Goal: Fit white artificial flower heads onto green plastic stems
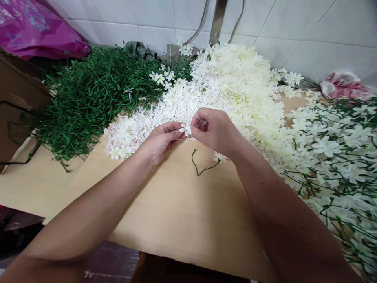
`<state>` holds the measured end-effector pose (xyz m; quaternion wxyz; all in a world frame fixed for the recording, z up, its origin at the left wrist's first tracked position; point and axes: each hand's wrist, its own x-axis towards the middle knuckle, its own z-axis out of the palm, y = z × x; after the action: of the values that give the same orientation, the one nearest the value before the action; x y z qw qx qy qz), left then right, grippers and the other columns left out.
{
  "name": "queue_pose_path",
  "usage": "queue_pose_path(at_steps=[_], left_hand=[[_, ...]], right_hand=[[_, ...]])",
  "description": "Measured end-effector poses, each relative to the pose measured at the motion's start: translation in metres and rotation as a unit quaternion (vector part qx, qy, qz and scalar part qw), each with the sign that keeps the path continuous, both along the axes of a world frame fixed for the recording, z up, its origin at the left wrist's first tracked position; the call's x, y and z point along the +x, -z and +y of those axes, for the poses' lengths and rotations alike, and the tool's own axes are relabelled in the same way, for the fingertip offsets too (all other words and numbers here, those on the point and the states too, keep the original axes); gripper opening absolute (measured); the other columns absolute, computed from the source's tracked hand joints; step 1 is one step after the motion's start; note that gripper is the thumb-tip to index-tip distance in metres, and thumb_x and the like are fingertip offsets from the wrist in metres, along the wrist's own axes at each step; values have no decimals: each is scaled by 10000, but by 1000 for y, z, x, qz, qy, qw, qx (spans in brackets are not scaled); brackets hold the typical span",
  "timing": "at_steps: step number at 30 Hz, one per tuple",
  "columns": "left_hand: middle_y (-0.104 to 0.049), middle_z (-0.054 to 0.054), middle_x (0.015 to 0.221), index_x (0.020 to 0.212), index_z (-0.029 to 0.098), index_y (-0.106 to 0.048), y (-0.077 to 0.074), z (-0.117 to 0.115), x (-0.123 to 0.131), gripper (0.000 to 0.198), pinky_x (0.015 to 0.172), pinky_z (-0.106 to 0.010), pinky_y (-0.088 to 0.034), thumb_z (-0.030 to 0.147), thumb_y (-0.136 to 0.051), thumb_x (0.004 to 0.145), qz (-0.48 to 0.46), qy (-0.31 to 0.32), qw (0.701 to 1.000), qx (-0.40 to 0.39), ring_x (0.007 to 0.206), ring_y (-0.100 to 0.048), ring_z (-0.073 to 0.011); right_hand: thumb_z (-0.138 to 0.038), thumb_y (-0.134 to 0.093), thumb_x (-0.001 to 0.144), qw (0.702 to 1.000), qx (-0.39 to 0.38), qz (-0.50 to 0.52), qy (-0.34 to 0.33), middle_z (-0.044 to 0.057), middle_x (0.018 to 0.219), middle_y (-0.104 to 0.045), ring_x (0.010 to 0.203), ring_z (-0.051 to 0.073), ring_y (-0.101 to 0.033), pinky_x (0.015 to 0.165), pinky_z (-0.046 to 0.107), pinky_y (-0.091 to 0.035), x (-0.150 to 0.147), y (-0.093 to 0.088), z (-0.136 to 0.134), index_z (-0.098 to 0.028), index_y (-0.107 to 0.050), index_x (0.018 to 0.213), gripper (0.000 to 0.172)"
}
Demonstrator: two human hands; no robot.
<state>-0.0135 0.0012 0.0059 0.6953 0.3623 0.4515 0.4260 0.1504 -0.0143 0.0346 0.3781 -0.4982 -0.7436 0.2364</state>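
Note:
Between my two hands is a small white artificial flower [185,129]. My left hand [165,142] pinches it from the left with thumb and fingertips. My right hand [213,129] is closed, its thumb and forefinger meeting at the flower's right side; whether a tiny part sits in that pinch is too small to make out. Just below the hands, a green plastic stem [203,172] lies bent on the table, with a white flower [220,157] at its right end, close under my right wrist. A pile of loose white flowers [235,86] rises directly behind my hands.
A heap of green stems [97,90] covers the back left of the table [176,212]. Stemmed white flowers [347,157] are massed along the right. A cardboard box [20,94] and a purple bag [38,31] stand at far left. A tiled wall [153,19] closes the back.

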Motion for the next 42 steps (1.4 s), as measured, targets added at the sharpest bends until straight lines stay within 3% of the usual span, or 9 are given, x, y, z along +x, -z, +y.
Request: queue_pose_path(at_steps=[7,13,19,28,42], left_hand=[[-660,15,627,738,133,-670,4,0,0,164,665,-200,-513,91,-790,633,-32,14,999,3,584,-620,-69],[-662,13,679,757,147,-675,0,-2,-1,269,669,-218,-514,287,-861,622,-31,38,999,20,637,-629,-85],[-627,33,631,706,156,-656,-3,-2,1,205,605,-218,-458,163,-837,612,41,12,998,48,575,-573,-77],[-603,24,608,670,150,-641,-8,-6,6,133,589,-227,-415,128,-773,667,129,-11,984,120,565,-520,-80],[-612,27,630,711,136,-626,-3,1,2,113,595,-215,-435,96,-729,690,127,-34,980,149,558,-523,-69]], right_hand=[[-84,-552,691,1000,-7,-9,-11,-25,611,-520,599,97,-450,599,265,-350,2,-3,-1,-184,-520,644,115],[-67,-540,690,1000,-9,-11,-7,-29,606,-513,584,91,-434,591,266,-345,4,-5,-2,-190,-502,642,138],[-72,-548,685,999,-16,-25,-14,-27,607,-522,597,97,-452,596,267,-346,2,-5,-3,-187,-512,640,129],[-72,-554,670,997,-14,-81,10,-21,598,-528,579,102,-426,578,266,-304,-1,-4,-4,-186,-511,628,129],[-122,-570,784,998,30,-56,5,-1,668,-558,629,110,-468,634,272,-362,-7,11,2,-154,-600,734,66]])
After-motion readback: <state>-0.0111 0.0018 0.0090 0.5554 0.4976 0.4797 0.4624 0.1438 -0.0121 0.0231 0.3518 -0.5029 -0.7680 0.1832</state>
